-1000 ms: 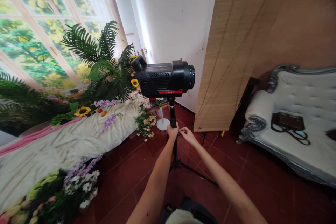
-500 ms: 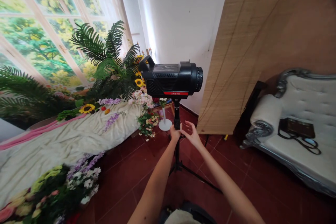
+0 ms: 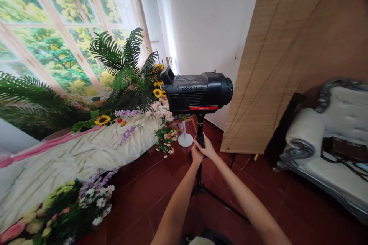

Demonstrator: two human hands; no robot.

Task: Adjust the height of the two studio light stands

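Observation:
A black studio light (image 3: 198,93) with a red label strip sits atop a black light stand (image 3: 199,178), its round front pointing right. Both my hands are on the stand's pole just below the light. My left hand (image 3: 197,154) is wrapped round the pole from the left. Close against it, my right hand (image 3: 209,148) grips the pole at the collar from the right. The fingers of both hands are partly hidden behind the pole and each other. Below them the stand's legs spread over the floor.
Left lies a cream cloth (image 3: 138,138) with artificial flowers; a flower bunch (image 3: 69,206) stands in front. Palm fronds (image 3: 126,65) rise behind the light. A bamboo blind (image 3: 253,84) hangs at right, beside a white sofa (image 3: 307,134). A white round-based stand (image 3: 185,140) is close by.
My right hand, its fingers apart half a second ago, has closed round the pole. The view has shifted, so the light and stand appear slightly farther right and lower.

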